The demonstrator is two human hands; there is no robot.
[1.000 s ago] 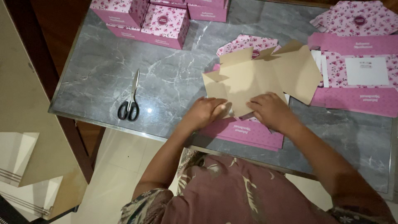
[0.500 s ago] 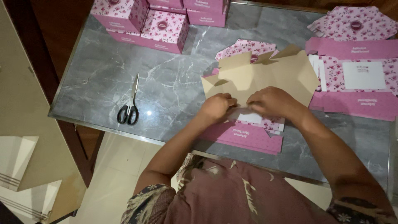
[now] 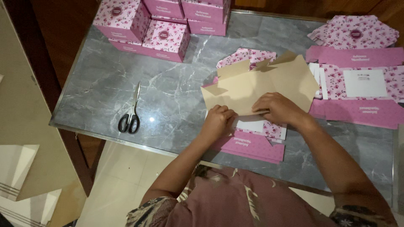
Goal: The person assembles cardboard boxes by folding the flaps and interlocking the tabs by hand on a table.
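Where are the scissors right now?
In the head view, the scissors lie on the grey marble table, near its front left edge, left of the left hand.

A home room used for packaging: a grey marble-look table (image 3: 105, 88) on pale tiled floor (image 3: 122, 176), folded pink floral boxes (image 3: 164, 38) stacked at eleven o'clock, scissors (image 3: 131, 113) at nine.

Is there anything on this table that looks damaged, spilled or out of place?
Nothing stands out. Both hands press on a flat box blank, brown side up. The scissors lie closed on the grey table; nothing is spilled.
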